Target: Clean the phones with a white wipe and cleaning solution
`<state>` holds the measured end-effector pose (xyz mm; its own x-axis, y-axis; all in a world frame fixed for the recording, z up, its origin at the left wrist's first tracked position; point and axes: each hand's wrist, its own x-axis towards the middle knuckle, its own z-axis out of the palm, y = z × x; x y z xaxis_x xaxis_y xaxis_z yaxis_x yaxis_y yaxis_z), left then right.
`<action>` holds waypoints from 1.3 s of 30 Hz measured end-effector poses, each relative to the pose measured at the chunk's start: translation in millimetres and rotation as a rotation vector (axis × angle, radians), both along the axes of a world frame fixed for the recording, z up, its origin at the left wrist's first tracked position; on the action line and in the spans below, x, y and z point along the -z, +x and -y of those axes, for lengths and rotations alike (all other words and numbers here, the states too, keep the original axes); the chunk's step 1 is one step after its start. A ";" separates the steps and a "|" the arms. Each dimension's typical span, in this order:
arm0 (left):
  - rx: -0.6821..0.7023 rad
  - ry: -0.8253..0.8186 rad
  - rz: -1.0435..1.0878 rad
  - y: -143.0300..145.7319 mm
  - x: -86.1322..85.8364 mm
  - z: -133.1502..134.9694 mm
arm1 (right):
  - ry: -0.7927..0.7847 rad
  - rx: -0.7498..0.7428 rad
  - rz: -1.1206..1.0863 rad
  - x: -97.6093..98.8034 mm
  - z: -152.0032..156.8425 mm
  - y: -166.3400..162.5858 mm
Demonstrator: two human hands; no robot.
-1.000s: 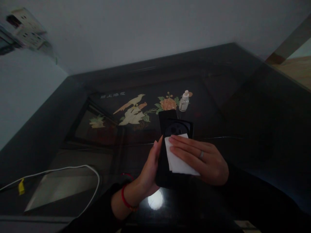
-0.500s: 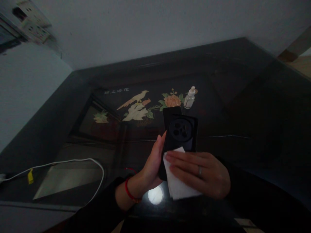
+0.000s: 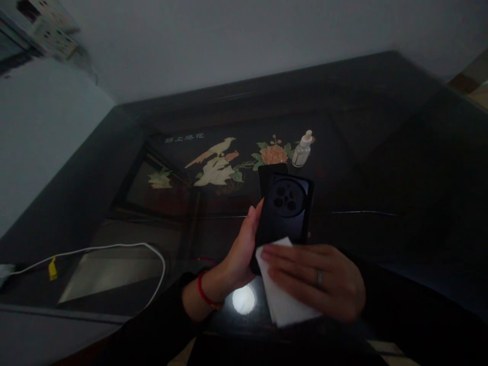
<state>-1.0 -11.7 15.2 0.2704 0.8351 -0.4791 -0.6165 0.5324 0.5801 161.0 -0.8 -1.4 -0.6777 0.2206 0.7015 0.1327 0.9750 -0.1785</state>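
A black smartphone [image 3: 284, 218], its round camera module facing me, is gripped along its left edge by my left hand [image 3: 240, 254]. My right hand [image 3: 324, 279] presses a folded white tissue [image 3: 284, 300] against the lower part of the phone's back; its fingers lie flat and close together over the tissue. Behind the raised phone, a second dark flat object [image 3: 267, 174] shows only its upper part on the table. A small clear dropper bottle [image 3: 301, 154] with a white top stands upright just beyond it.
The glossy black table [image 3: 354, 127] bears a bird-and-flower picture [image 3: 215, 162]. A white cable [image 3: 110, 246] with a yellow tag [image 3: 52, 269] curves across its left side. Walls rise behind and to the left, with power sockets [image 3: 57, 38] at the upper left.
My right hand and the tissue have slid a little down the phone's back, uncovering more of it. The view has shifted slightly. My left hand keeps its hold.
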 end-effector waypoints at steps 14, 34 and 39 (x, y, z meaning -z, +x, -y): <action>-0.082 0.106 0.029 -0.4 0.7 -5.8 | -0.303 0.080 -0.033 7.1 -7.6 8.5; -0.092 0.135 -0.032 1.0 2.2 -6.6 | -0.615 0.110 -0.123 1.6 -2.2 5.5; -0.126 0.141 -0.064 1.3 -1.3 -7.6 | -0.265 -0.145 -0.088 12.8 0.3 5.3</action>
